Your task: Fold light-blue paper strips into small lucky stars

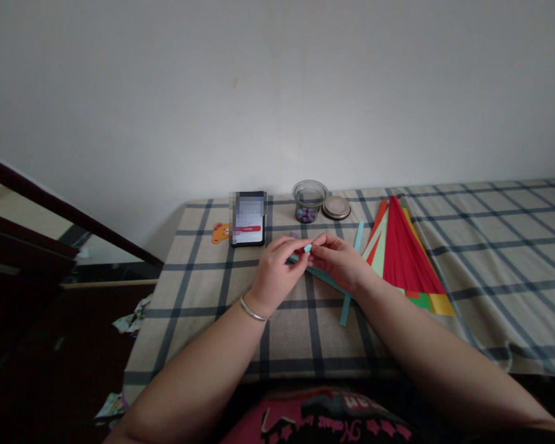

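My left hand (277, 266) and my right hand (337, 260) meet above the table, their fingertips pinched on a small folded light-blue paper strip (308, 248). The folded end shows between the fingers, and the rest of it is partly hidden by them. Under my hands lies a light-blue band of paper (326, 277) running down to the right. Another light-blue paper strip (345, 310) passes beneath my right forearm, with an end showing on each side. A silver bangle (252, 309) circles my left wrist.
A clear plastic cup (309, 196) with small purple and blue pieces stands near the wall, its round lid (336, 207) beside it. A phone (248, 219) lies to the left by an orange bear cutout (220, 233). Fanned coloured paper strips (407, 253) lie right, on the checked tablecloth (198, 333).
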`<state>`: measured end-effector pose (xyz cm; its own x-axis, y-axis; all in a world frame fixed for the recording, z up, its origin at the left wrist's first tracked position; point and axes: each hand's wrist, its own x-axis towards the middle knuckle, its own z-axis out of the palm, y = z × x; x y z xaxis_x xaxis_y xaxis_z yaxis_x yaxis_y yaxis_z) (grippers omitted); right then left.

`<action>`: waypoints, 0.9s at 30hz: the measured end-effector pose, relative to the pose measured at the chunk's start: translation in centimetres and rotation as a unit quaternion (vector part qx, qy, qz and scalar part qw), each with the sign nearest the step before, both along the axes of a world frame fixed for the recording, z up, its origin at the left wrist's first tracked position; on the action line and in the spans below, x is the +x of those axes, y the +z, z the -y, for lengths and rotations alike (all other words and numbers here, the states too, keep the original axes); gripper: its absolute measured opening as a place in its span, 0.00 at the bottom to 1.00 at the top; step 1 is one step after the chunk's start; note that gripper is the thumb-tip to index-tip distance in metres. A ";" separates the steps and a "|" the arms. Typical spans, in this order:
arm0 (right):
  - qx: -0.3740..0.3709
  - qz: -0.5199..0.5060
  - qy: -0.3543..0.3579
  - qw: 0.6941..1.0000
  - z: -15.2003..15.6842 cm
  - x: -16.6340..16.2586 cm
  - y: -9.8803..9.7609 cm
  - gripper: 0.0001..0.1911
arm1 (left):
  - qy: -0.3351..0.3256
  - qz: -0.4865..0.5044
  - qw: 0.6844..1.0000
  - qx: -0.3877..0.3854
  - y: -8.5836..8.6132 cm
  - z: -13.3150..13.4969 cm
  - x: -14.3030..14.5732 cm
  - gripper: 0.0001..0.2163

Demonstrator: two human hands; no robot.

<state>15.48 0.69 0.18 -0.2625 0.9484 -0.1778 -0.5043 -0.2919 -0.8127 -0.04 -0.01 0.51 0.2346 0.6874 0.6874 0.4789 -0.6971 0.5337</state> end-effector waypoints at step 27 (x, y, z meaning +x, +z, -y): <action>0.054 0.091 -0.019 0.994 0.1 0.3 0.6 0.18 | -0.028 0.034 0.999 -0.030 -0.1 -0.1 0.0 0.09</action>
